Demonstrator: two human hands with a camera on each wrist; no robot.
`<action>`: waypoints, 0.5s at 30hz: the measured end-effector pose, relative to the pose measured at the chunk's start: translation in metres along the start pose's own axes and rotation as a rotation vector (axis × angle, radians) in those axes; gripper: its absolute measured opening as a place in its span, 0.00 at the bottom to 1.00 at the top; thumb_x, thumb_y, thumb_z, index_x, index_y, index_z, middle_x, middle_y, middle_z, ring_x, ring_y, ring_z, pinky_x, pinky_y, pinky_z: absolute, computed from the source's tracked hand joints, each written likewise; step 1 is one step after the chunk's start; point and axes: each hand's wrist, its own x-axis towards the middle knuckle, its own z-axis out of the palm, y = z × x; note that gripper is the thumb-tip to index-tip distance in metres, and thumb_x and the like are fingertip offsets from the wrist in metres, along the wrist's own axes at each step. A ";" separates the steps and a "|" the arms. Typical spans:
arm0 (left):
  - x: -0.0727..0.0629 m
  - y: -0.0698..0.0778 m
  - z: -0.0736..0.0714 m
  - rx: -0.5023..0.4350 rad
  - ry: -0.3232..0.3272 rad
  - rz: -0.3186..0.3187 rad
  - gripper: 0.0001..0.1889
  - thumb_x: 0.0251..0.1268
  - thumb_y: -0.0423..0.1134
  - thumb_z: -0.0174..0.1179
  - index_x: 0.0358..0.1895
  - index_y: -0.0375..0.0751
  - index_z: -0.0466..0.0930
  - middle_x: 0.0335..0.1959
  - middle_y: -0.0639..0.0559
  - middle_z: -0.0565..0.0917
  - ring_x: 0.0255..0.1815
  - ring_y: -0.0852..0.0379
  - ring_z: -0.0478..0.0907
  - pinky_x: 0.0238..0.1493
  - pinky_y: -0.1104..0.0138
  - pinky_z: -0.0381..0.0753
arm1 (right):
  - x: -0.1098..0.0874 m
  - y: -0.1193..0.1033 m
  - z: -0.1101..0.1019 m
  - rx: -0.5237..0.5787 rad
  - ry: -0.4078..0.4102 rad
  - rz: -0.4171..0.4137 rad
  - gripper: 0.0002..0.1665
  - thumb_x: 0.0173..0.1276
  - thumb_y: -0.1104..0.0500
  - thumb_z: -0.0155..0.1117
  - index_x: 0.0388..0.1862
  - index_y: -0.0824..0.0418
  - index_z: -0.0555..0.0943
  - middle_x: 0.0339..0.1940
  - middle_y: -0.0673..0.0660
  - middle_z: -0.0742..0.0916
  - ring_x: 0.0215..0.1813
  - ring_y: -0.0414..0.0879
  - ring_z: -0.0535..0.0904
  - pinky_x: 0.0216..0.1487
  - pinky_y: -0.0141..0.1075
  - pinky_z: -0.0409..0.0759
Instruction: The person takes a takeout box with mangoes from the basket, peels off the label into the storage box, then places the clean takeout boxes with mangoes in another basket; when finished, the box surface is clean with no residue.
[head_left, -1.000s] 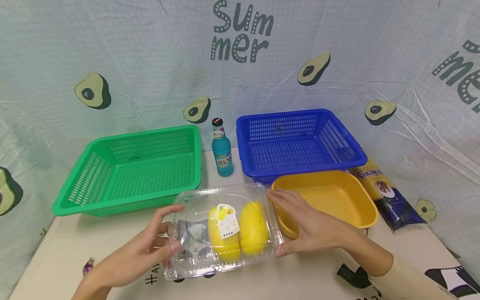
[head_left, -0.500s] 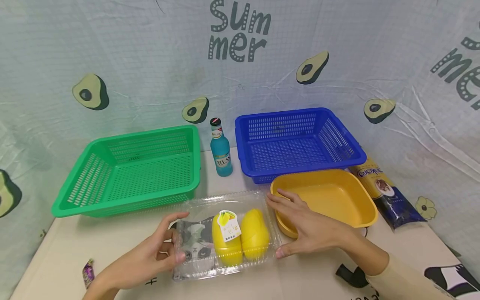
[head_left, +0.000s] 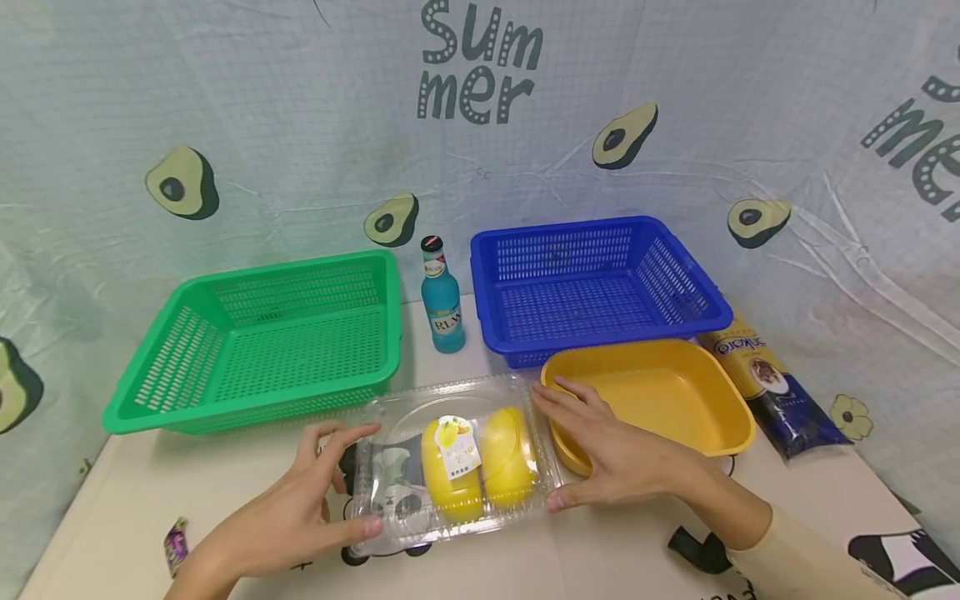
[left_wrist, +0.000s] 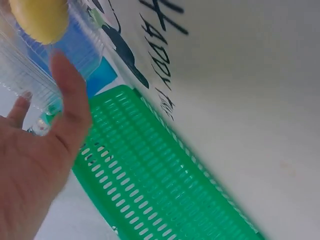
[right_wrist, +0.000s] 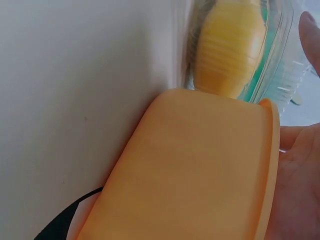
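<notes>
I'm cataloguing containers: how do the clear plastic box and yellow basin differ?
The clear plastic box is see-through; the yellow basin is opaque. The box is lidded; the basin is open-topped. The box contains two mango-like fruits; none show in the basin. Both look roughly rectangular.

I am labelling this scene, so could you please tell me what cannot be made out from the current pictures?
White label, head view: the small print is too small to read.
Packet, head view: its far end is hidden by the blue basket.
Yellow fruit, left wrist view: cut off by the top edge.
Right hand, right wrist view: cut off by the right edge, partly hidden behind the yellow tub.
</notes>
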 end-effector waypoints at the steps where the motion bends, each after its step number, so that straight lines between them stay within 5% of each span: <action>1: 0.000 0.000 0.000 0.036 0.014 0.003 0.47 0.62 0.55 0.73 0.79 0.65 0.53 0.73 0.42 0.53 0.46 0.53 0.74 0.31 0.70 0.76 | 0.000 0.000 0.000 0.002 0.000 -0.003 0.70 0.58 0.29 0.74 0.86 0.54 0.47 0.87 0.56 0.53 0.85 0.63 0.38 0.75 0.71 0.52; 4: 0.002 -0.001 0.000 0.086 0.038 0.045 0.46 0.61 0.54 0.74 0.78 0.64 0.55 0.80 0.46 0.36 0.55 0.45 0.71 0.35 0.68 0.74 | -0.001 0.000 -0.002 0.010 -0.001 -0.005 0.71 0.58 0.28 0.72 0.87 0.54 0.45 0.87 0.56 0.52 0.85 0.64 0.37 0.75 0.71 0.52; 6: 0.003 -0.002 0.000 0.077 0.043 0.075 0.45 0.61 0.52 0.74 0.78 0.62 0.56 0.82 0.49 0.34 0.56 0.49 0.70 0.36 0.68 0.75 | -0.001 0.000 -0.003 0.013 -0.004 -0.002 0.71 0.58 0.26 0.71 0.87 0.53 0.44 0.87 0.56 0.52 0.85 0.63 0.37 0.76 0.69 0.52; 15: 0.007 -0.006 0.001 -0.027 0.045 0.162 0.35 0.59 0.46 0.77 0.67 0.58 0.67 0.82 0.50 0.48 0.41 0.64 0.72 0.29 0.71 0.74 | 0.005 -0.003 -0.008 -0.039 0.074 -0.088 0.60 0.64 0.31 0.70 0.86 0.49 0.51 0.86 0.51 0.55 0.85 0.57 0.44 0.76 0.66 0.57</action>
